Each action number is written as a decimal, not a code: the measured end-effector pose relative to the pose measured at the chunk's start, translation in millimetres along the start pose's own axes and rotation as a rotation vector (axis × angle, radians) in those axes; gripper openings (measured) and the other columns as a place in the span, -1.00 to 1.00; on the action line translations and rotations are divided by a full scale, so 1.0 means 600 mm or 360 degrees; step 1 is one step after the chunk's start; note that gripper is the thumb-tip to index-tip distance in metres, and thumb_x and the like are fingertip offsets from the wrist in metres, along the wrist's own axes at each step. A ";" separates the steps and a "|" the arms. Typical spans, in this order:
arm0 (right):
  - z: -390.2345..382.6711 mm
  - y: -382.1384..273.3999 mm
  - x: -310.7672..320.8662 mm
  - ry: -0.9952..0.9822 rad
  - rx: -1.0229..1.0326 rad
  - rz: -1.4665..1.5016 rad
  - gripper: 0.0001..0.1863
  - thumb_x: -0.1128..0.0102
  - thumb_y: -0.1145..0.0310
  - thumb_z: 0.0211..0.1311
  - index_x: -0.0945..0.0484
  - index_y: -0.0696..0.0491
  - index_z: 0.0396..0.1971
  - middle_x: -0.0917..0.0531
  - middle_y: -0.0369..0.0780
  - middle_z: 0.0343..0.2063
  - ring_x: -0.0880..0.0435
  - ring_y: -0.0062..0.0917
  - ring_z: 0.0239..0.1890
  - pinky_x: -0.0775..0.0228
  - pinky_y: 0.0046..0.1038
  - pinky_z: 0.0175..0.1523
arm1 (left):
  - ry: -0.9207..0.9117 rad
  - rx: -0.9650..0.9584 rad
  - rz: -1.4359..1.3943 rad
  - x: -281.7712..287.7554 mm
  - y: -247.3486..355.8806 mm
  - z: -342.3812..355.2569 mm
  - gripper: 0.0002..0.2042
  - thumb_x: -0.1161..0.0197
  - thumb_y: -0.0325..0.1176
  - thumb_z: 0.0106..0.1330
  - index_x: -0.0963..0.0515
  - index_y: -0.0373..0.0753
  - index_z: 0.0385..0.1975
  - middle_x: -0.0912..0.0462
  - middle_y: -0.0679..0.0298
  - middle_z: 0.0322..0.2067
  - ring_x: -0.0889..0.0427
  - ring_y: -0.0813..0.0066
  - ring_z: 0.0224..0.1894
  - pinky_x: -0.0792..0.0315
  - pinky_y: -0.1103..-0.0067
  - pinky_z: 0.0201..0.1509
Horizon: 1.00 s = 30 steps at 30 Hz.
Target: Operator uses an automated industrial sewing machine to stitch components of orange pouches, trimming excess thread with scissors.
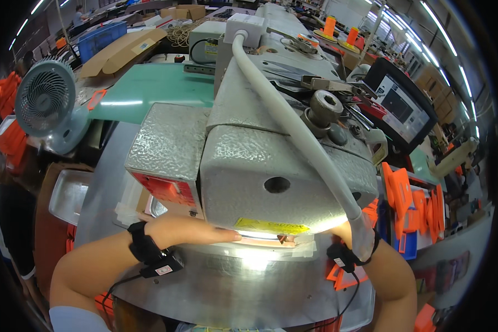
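A large grey industrial machine, its head point(271, 182) like a heavy sewing machine's, stands before me over a metal worktable point(221, 288). My left hand point(185, 228) reaches in under the head's front edge. Its straight thumb points right and meets the end of a thin pinkish strip point(268, 242) on the lit work area; its other fingers are mostly hidden by the machine. My right hand point(342, 232) is at the head's right side, behind a pale lamp with a thick flexible neck point(293, 127), which hides its fingers. Both wrists wear black straps with small cabled devices.
Orange flat pieces point(404, 199) fill trays on the right, and more orange pieces point(346, 276) lie by my right wrist. Further left are a metal tray point(72, 193) and a grey fan point(45, 97). A monitor point(398, 105) stands behind, right. Cables run from my wrists.
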State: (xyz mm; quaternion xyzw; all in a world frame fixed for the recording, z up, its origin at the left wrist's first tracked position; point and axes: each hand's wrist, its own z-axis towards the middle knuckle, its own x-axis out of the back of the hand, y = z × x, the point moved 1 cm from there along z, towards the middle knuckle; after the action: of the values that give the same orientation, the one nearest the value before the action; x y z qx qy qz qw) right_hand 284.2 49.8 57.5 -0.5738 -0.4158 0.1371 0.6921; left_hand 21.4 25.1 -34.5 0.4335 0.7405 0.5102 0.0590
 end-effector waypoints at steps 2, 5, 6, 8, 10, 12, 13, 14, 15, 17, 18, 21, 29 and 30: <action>0.002 -0.014 0.004 0.0029 -0.0093 0.0160 -0.54 -0.04 0.65 0.24 -0.46 0.10 0.16 -0.62 -0.24 -0.03 -0.55 -0.52 0.05 -0.33 -0.50 0.19 | -0.0062 -0.0098 -0.0021 -0.008 -0.002 0.013 -0.32 -0.20 0.15 0.32 -0.39 -0.24 0.27 -0.45 0.13 0.26 -0.36 0.23 0.32 -0.18 0.44 0.41; -0.004 0.007 -0.004 0.0138 0.0080 -0.0054 -0.60 -0.10 0.55 0.24 -0.50 0.09 0.10 -0.63 -0.22 -0.05 -0.55 -0.51 0.03 -0.32 -0.53 0.20 | -0.0045 -0.0143 0.0128 -0.018 0.005 0.020 -0.28 -0.08 0.20 0.35 -0.34 -0.28 0.31 -0.37 0.06 0.32 -0.34 0.19 0.35 -0.15 0.48 0.41; 0.004 -0.005 -0.003 0.0057 -0.0070 -0.0081 -0.61 -0.12 0.51 0.24 -0.50 0.09 0.09 -0.63 -0.21 -0.07 -0.54 -0.47 0.04 -0.29 -0.44 0.24 | 0.0002 -0.0140 0.0227 -0.017 0.003 0.016 -0.28 -0.09 0.20 0.35 -0.34 -0.27 0.31 -0.37 0.05 0.32 -0.34 0.18 0.35 -0.16 0.47 0.40; 0.011 -0.027 0.008 -0.0083 -0.0312 -0.0248 -0.63 -0.14 0.44 0.24 -0.52 0.08 0.06 -0.63 -0.19 -0.10 -0.51 -0.39 0.08 -0.20 -0.26 0.32 | 0.0065 -0.0148 0.0442 -0.015 0.001 0.015 -0.28 -0.09 0.21 0.34 -0.35 -0.25 0.31 -0.38 0.04 0.31 -0.34 0.17 0.35 -0.18 0.46 0.39; 0.001 -0.014 0.016 -0.0251 -0.0404 -0.0655 -0.65 -0.16 0.38 0.24 -0.53 0.07 0.03 -0.62 -0.18 -0.14 -0.48 -0.30 0.12 -0.04 -0.06 0.39 | 0.0128 -0.0168 0.0462 -0.013 0.001 0.013 -0.27 -0.11 0.22 0.31 -0.36 -0.24 0.30 -0.39 0.03 0.30 -0.35 0.14 0.34 -0.20 0.45 0.39; -0.006 0.027 0.024 -0.0368 -0.0401 -0.0880 -0.65 -0.17 0.33 0.23 -0.53 0.06 0.01 -0.60 -0.16 -0.15 -0.44 -0.22 0.17 0.15 0.11 0.42 | 0.0192 -0.0158 0.0508 -0.017 -0.001 0.010 -0.31 -0.15 0.20 0.29 -0.40 -0.20 0.27 -0.42 0.06 0.28 -0.36 0.13 0.33 -0.20 0.42 0.39; -0.003 0.061 0.026 -0.0393 -0.0395 -0.0846 -0.65 -0.18 0.31 0.22 -0.53 0.06 0.00 -0.59 -0.14 -0.13 -0.41 -0.18 0.19 0.24 0.17 0.42 | 0.0222 -0.0143 0.0544 -0.020 -0.009 0.014 -0.34 -0.18 0.18 0.29 -0.44 -0.16 0.25 -0.45 0.09 0.26 -0.37 0.13 0.32 -0.19 0.39 0.39; -0.003 0.081 0.028 -0.0332 -0.0373 -0.0851 -0.58 -0.26 0.28 0.12 -0.53 0.06 0.00 -0.60 -0.14 -0.11 -0.43 -0.21 0.17 0.16 0.09 0.37 | 0.0249 -0.0137 0.0579 -0.021 -0.014 0.022 -0.38 -0.21 0.16 0.28 -0.47 -0.13 0.22 -0.48 0.12 0.24 -0.39 0.14 0.30 -0.18 0.36 0.39; -0.003 0.102 0.030 -0.0274 -0.0341 -0.0853 -0.51 -0.35 0.26 0.03 -0.54 0.07 0.01 -0.61 -0.14 -0.10 -0.45 -0.24 0.15 0.08 0.01 0.31 | 0.0305 -0.0223 0.0616 -0.020 -0.010 0.024 -0.37 -0.22 0.16 0.27 -0.47 -0.13 0.22 -0.48 0.11 0.23 -0.39 0.13 0.30 -0.19 0.37 0.39; -0.002 0.111 0.028 -0.0099 -0.0176 -0.1013 -0.27 -0.57 0.15 -0.25 -0.55 0.08 0.03 -0.64 -0.15 -0.06 -0.54 -0.30 0.08 -0.24 -0.24 0.18 | 0.0437 -0.0370 0.0688 -0.017 -0.003 0.015 -0.35 -0.23 0.17 0.25 -0.46 -0.14 0.22 -0.49 0.08 0.22 -0.40 0.11 0.29 -0.20 0.37 0.38; -0.002 0.109 0.027 -0.0045 -0.0086 -0.1141 -0.18 -0.62 0.08 -0.35 -0.55 0.07 0.04 -0.64 -0.14 -0.05 -0.54 -0.28 0.09 -0.32 -0.28 0.16 | 0.0435 -0.0352 0.0696 -0.014 -0.002 0.012 -0.33 -0.23 0.18 0.24 -0.45 -0.16 0.23 -0.48 0.05 0.22 -0.39 0.10 0.30 -0.20 0.36 0.38; 0.002 0.138 0.034 0.0061 0.0158 -0.1414 -0.03 -0.65 -0.08 -0.47 -0.51 0.04 0.09 -0.59 -0.10 0.01 -0.52 -0.18 0.12 -0.36 -0.27 0.18 | 0.0467 -0.0317 0.0762 -0.013 -0.002 0.013 -0.28 -0.25 0.20 0.21 -0.43 -0.22 0.24 -0.46 0.01 0.23 -0.38 0.08 0.30 -0.22 0.38 0.37; -0.013 0.120 -0.008 -0.0351 -0.0274 -0.1145 0.46 -0.68 0.04 -0.39 0.21 0.21 0.43 -0.08 0.21 0.36 -0.26 -0.01 0.35 -0.21 -0.29 0.38 | 0.0618 -0.0165 0.1318 -0.066 -0.008 -0.025 0.03 -0.07 0.44 0.14 -0.12 -0.37 0.39 -0.06 -0.23 0.40 0.07 -0.38 0.44 0.20 -0.09 0.46; -0.053 0.123 -0.025 -0.0286 -0.0231 -0.1127 0.49 -0.67 0.02 -0.36 0.29 0.23 0.43 -0.01 0.21 0.39 -0.18 0.00 0.39 -0.17 -0.22 0.40 | 0.0632 -0.0251 0.1194 -0.095 -0.018 -0.039 0.07 -0.06 0.46 0.14 -0.03 -0.36 0.42 0.09 -0.28 0.43 0.28 -0.55 0.43 0.45 -0.30 0.36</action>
State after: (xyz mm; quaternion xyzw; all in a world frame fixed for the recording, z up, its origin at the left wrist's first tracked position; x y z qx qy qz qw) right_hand 319.4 40.9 -15.4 -0.4277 -0.6562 -0.0907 0.6150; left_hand 38.0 -32.4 -52.3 0.5603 0.4873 0.6249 -0.2410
